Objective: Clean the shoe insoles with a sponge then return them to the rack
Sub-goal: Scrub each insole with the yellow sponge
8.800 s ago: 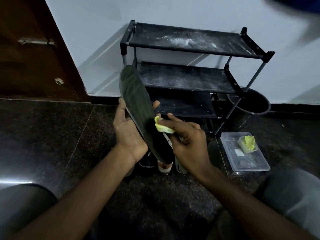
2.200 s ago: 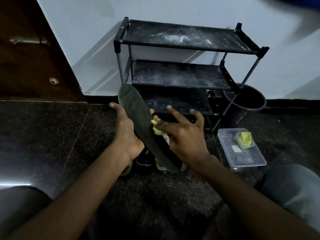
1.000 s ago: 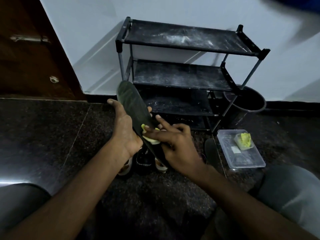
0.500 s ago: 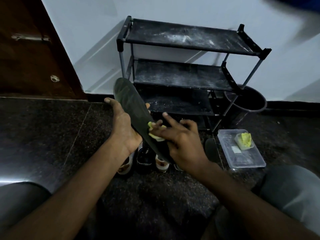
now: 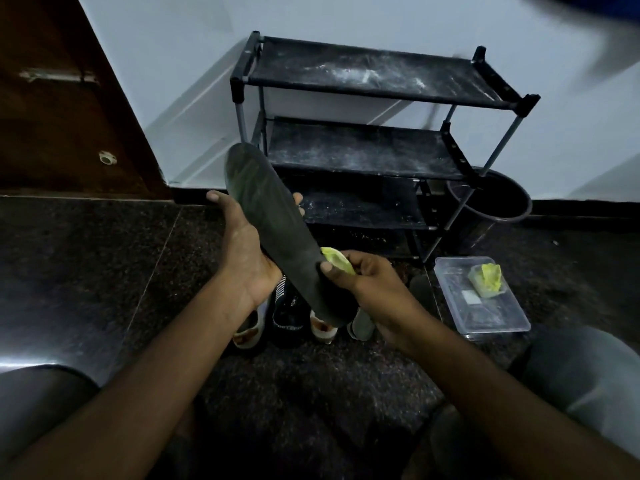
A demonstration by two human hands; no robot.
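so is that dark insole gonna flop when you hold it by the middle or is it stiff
Probably stiff: the insole looks straight, its top end standing unsupported above the left hand. Likely light, since that hand mostly props it up. It may flex where the sponge meets its lower edge.

Insole (image 5: 277,230): dark, matt, smooth-faced, with faint streaks. Sponge (image 5: 335,260): soft yellow-green foam. Rack (image 5: 363,74): matt black fabric shelves dusted with white powder, on grey metal tubes with black plastic joints. Box (image 5: 485,318): clear glossy plastic. Floor (image 5: 86,271): polished dark speckled stone, reflective. Door (image 5: 52,116): brown wood. Wall (image 5: 346,19): smooth matt paint.
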